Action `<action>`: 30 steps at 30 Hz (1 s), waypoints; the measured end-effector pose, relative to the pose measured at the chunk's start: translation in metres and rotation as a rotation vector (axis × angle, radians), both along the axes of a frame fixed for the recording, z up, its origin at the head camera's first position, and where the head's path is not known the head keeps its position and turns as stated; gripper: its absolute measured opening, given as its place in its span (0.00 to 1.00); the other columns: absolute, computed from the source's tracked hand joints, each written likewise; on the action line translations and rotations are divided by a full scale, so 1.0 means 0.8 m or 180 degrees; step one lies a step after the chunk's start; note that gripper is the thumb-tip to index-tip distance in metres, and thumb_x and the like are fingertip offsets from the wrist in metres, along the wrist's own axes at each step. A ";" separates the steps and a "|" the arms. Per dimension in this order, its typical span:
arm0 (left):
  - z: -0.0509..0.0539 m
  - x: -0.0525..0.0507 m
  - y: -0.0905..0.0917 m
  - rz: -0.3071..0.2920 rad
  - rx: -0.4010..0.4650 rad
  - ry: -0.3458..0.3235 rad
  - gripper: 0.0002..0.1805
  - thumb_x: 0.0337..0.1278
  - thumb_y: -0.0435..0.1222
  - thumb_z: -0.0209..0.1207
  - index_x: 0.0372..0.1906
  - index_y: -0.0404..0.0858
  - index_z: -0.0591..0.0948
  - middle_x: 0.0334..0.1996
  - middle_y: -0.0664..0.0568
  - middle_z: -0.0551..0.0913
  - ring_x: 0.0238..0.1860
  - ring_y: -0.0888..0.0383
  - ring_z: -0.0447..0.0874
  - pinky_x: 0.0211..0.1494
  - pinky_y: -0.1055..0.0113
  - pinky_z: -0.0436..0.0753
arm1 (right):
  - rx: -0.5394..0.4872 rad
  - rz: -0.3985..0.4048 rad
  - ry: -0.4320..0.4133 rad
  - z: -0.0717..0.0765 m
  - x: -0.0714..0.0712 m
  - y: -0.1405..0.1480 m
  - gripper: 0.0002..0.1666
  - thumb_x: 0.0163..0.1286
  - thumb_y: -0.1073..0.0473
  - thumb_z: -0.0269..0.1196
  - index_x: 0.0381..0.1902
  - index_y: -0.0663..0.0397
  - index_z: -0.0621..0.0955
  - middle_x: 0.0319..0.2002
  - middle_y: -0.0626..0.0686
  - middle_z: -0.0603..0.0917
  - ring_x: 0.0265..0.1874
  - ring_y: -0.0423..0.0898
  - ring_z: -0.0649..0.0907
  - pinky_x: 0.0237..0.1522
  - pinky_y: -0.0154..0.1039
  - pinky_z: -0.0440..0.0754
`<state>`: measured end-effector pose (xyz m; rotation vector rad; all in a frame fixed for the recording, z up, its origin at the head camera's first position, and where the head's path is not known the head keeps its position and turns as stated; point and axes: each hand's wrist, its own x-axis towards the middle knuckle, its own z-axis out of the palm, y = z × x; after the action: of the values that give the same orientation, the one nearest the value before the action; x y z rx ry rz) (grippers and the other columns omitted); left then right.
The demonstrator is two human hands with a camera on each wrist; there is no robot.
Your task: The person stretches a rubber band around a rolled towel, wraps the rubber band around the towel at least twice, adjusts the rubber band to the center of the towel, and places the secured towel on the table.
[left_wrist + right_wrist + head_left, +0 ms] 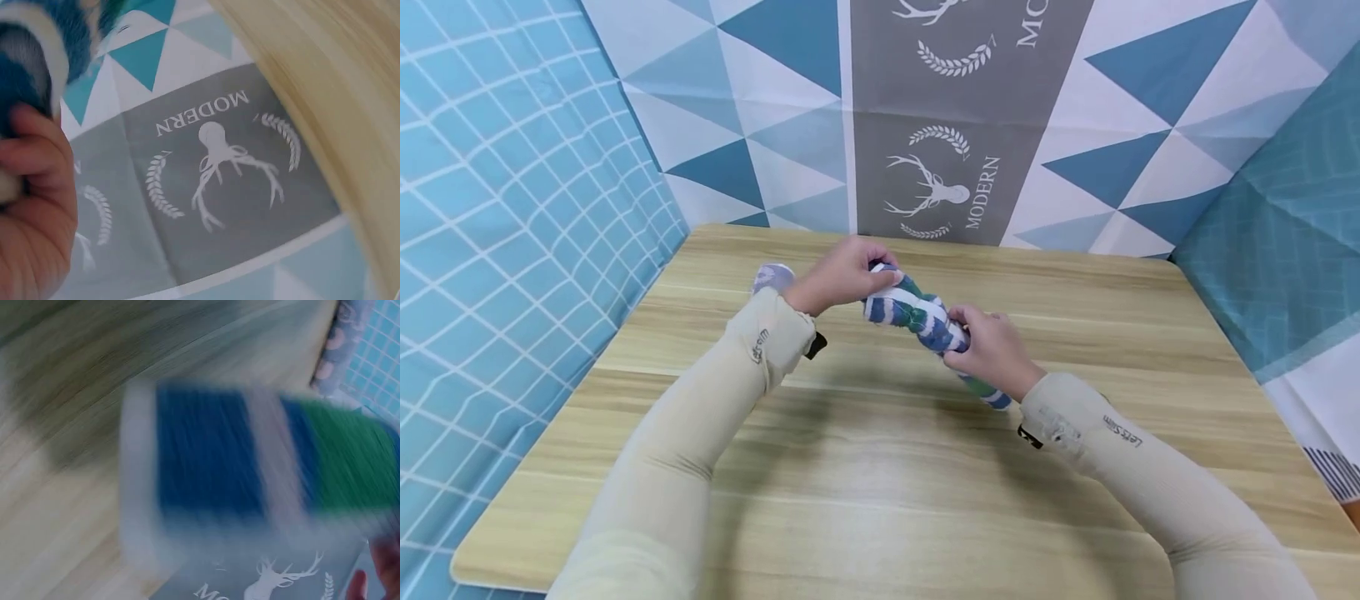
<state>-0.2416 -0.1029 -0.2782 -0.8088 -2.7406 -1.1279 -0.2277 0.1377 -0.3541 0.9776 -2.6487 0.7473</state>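
A striped sock (917, 312) in blue, white and green stretches at a slant between my hands, above the wooden table. At its upper left end my left hand (848, 271) pinches the fabric between thumb and fingers. My right hand (992, 346) grips the sock lower down, and a tail of it hangs past the palm. In the left wrist view, a white rim round a dark hollow shows on the fabric (57, 47) by the curled fingers. Motion blurs the striped cloth (212, 456) in the right wrist view.
A pale purple patterned item (772, 277) lies behind my left wrist, partly covered by it. The wooden table (865, 500) ends at a back wall cloth (925, 183) printed with deer and triangles. A blue checked cloth (512, 208) hangs along the left side.
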 end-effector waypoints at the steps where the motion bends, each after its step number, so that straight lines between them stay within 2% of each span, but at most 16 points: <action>1: -0.001 0.003 0.000 -0.0063 -0.0088 0.0251 0.11 0.60 0.34 0.60 0.42 0.28 0.82 0.33 0.43 0.83 0.31 0.54 0.76 0.38 0.64 0.76 | -0.0043 -0.0033 0.0110 0.000 0.001 0.001 0.26 0.49 0.61 0.69 0.46 0.67 0.76 0.36 0.59 0.85 0.29 0.49 0.81 0.40 0.51 0.74; 4: -0.005 0.013 -0.003 -0.0202 -0.0599 0.1204 0.23 0.54 0.41 0.67 0.50 0.31 0.80 0.44 0.39 0.81 0.43 0.47 0.76 0.48 0.56 0.75 | -0.0062 -0.0022 0.0612 0.002 0.004 0.003 0.24 0.48 0.62 0.70 0.43 0.68 0.77 0.32 0.60 0.84 0.25 0.51 0.81 0.34 0.50 0.75; 6: -0.006 0.019 -0.004 -0.0189 -0.1089 0.1873 0.32 0.43 0.48 0.72 0.53 0.34 0.79 0.49 0.39 0.80 0.49 0.44 0.74 0.52 0.51 0.73 | -0.0018 0.0041 0.0981 0.004 0.005 0.003 0.23 0.48 0.62 0.70 0.41 0.69 0.78 0.31 0.60 0.84 0.24 0.51 0.80 0.31 0.50 0.76; 7: -0.008 0.021 -0.003 -0.0166 -0.1320 0.2130 0.34 0.39 0.50 0.74 0.52 0.36 0.80 0.48 0.40 0.80 0.50 0.43 0.74 0.53 0.50 0.72 | 0.0012 0.0073 0.1151 0.005 0.005 0.004 0.23 0.48 0.63 0.71 0.40 0.69 0.78 0.31 0.60 0.83 0.24 0.51 0.81 0.30 0.49 0.78; 9: -0.011 0.023 -0.002 -0.0135 -0.1699 0.2506 0.33 0.33 0.52 0.76 0.47 0.38 0.82 0.44 0.44 0.83 0.46 0.44 0.78 0.50 0.51 0.73 | 0.0072 0.0133 0.1389 0.007 0.005 0.005 0.22 0.47 0.64 0.72 0.39 0.68 0.78 0.31 0.60 0.83 0.24 0.52 0.81 0.28 0.47 0.80; 11: -0.014 0.025 0.000 -0.0145 -0.1898 0.2663 0.28 0.33 0.49 0.76 0.42 0.39 0.83 0.39 0.48 0.86 0.40 0.47 0.81 0.46 0.54 0.75 | 0.0136 0.0224 0.1447 0.009 0.005 0.006 0.21 0.48 0.63 0.72 0.39 0.67 0.78 0.32 0.60 0.83 0.26 0.51 0.82 0.27 0.45 0.81; 13: -0.017 0.026 0.000 -0.0206 -0.1931 0.2657 0.23 0.35 0.46 0.76 0.38 0.38 0.83 0.33 0.49 0.87 0.34 0.51 0.83 0.41 0.57 0.76 | 0.0239 0.0371 0.1353 0.012 0.003 0.008 0.20 0.50 0.61 0.71 0.39 0.66 0.78 0.33 0.59 0.84 0.26 0.49 0.81 0.27 0.44 0.81; 15: -0.019 0.026 -0.001 -0.0286 -0.1861 0.2575 0.20 0.35 0.42 0.76 0.36 0.38 0.84 0.31 0.50 0.87 0.30 0.53 0.84 0.37 0.59 0.78 | 0.0335 0.0560 0.1148 0.017 0.002 0.009 0.19 0.53 0.58 0.71 0.39 0.63 0.79 0.33 0.56 0.84 0.26 0.47 0.81 0.32 0.46 0.81; 17: -0.020 0.026 0.000 -0.0413 -0.1768 0.2431 0.17 0.37 0.40 0.76 0.34 0.38 0.85 0.30 0.50 0.87 0.28 0.54 0.84 0.35 0.61 0.79 | 0.0345 0.0767 0.1009 0.025 0.000 0.010 0.16 0.58 0.56 0.69 0.39 0.62 0.80 0.32 0.54 0.85 0.26 0.46 0.81 0.37 0.48 0.80; 19: -0.020 0.025 0.001 -0.0578 -0.1694 0.2223 0.13 0.38 0.37 0.75 0.33 0.38 0.85 0.28 0.51 0.86 0.26 0.56 0.83 0.33 0.63 0.80 | 0.0259 0.0984 0.1063 0.034 -0.002 0.009 0.12 0.60 0.59 0.68 0.39 0.60 0.82 0.33 0.53 0.86 0.28 0.46 0.83 0.42 0.51 0.79; 21: -0.018 0.024 0.004 -0.0772 -0.1634 0.1940 0.08 0.41 0.35 0.72 0.30 0.39 0.85 0.25 0.54 0.85 0.23 0.59 0.80 0.30 0.65 0.79 | 0.0166 0.1187 0.1301 0.042 -0.004 0.004 0.09 0.59 0.62 0.68 0.38 0.59 0.84 0.32 0.52 0.87 0.29 0.46 0.85 0.42 0.52 0.78; 24: -0.013 0.025 0.010 -0.0996 -0.1630 0.1541 0.03 0.44 0.32 0.68 0.28 0.40 0.84 0.21 0.56 0.82 0.20 0.61 0.76 0.27 0.67 0.76 | 0.0155 0.1443 0.1770 0.049 -0.007 -0.007 0.09 0.54 0.64 0.71 0.36 0.55 0.86 0.30 0.50 0.87 0.29 0.45 0.85 0.40 0.50 0.78; 27: -0.008 0.025 0.014 -0.1122 -0.1637 0.1259 0.02 0.46 0.30 0.65 0.28 0.39 0.84 0.21 0.57 0.81 0.20 0.61 0.73 0.27 0.67 0.75 | 0.0258 0.1628 0.2131 0.051 -0.009 -0.015 0.09 0.50 0.65 0.74 0.31 0.51 0.87 0.26 0.48 0.86 0.25 0.44 0.84 0.37 0.47 0.77; 30: -0.005 0.025 0.017 -0.1162 -0.1604 0.1052 0.03 0.45 0.29 0.65 0.29 0.38 0.85 0.22 0.55 0.82 0.22 0.60 0.74 0.29 0.67 0.76 | 0.0353 0.1733 0.2410 0.053 -0.010 -0.017 0.12 0.45 0.68 0.76 0.28 0.50 0.86 0.24 0.48 0.86 0.22 0.44 0.82 0.36 0.46 0.77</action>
<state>-0.2215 -0.0895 -0.2822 -1.4476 -2.6695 -0.2684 -0.2354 0.1241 -0.3117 1.6424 -1.7935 0.2239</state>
